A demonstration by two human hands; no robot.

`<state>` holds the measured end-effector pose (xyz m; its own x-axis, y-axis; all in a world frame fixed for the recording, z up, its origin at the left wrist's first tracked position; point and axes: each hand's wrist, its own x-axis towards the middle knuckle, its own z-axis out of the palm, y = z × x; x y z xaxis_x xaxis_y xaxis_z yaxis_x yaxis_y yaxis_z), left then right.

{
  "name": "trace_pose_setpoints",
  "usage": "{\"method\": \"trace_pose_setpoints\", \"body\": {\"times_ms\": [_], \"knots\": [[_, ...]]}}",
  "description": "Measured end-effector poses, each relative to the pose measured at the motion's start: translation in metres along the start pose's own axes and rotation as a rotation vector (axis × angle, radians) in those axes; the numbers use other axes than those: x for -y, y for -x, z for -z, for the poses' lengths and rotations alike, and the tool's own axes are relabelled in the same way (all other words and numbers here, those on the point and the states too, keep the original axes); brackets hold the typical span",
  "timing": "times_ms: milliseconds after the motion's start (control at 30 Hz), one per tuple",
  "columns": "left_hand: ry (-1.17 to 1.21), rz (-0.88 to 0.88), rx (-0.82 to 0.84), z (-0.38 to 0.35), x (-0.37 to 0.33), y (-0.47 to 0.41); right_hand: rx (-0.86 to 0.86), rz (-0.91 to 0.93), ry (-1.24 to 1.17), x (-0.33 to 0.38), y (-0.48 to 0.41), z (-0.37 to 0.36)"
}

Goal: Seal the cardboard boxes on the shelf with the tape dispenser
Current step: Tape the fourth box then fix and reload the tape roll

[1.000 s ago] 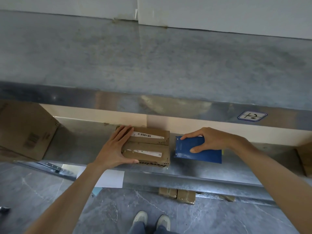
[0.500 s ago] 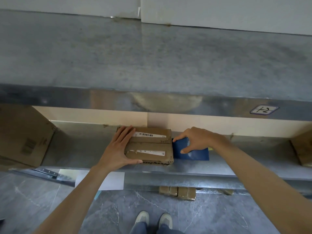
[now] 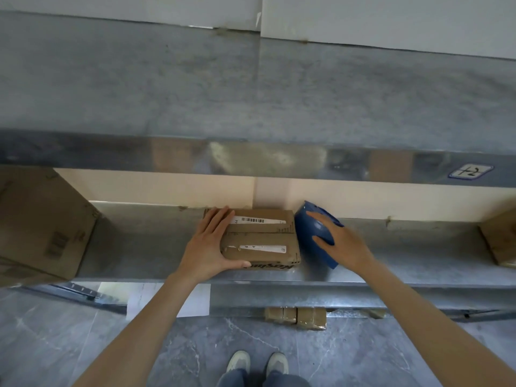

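A small cardboard box (image 3: 261,238) with two white labels lies on the metal shelf (image 3: 145,247) in the head view. My left hand (image 3: 208,245) lies flat on its left end, fingers straight on top and thumb along the front face. Right beside the box stands the blue tape dispenser (image 3: 311,233), tipped up on edge against the box's right side. My right hand (image 3: 339,244) grips the dispenser from the right, fingers curled over its top.
A large cardboard box (image 3: 42,224) fills the shelf's left end and another box (image 3: 499,238) sits at the right edge. The upper shelf (image 3: 251,90) overhangs. Below, small taped packages (image 3: 296,318) and a white paper (image 3: 167,300) lie near my shoes (image 3: 257,364).
My right hand slid the blue dispenser left to the box and tipped it from lying flat up onto its edge. My left hand stayed on the box.
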<state>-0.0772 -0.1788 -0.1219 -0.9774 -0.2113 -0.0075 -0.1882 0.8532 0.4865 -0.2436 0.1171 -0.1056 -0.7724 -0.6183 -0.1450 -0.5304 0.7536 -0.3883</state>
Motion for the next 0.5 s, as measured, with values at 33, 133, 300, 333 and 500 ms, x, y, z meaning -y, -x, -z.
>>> {"method": "trace_pose_setpoints", "body": {"times_ms": [33,133,300,333,500], "knots": [[0.000,-0.001,-0.011,-0.001,0.000,0.000,-0.002,-0.010,0.038,0.001,0.004,-0.005],[0.023,0.001,-0.036,-0.002,0.000,-0.001,-0.015,-0.065,0.069,0.001,0.008,-0.017],[0.068,0.001,-0.017,-0.003,0.004,-0.002,0.029,-0.080,-0.139,0.006,0.008,-0.011],[0.078,-0.004,-0.007,-0.003,0.005,-0.002,0.045,-0.083,-0.153,0.005,0.009,-0.009],[0.079,-0.020,0.018,-0.002,0.008,-0.003,0.008,-0.154,-0.164,0.010,0.013,-0.006]]}}
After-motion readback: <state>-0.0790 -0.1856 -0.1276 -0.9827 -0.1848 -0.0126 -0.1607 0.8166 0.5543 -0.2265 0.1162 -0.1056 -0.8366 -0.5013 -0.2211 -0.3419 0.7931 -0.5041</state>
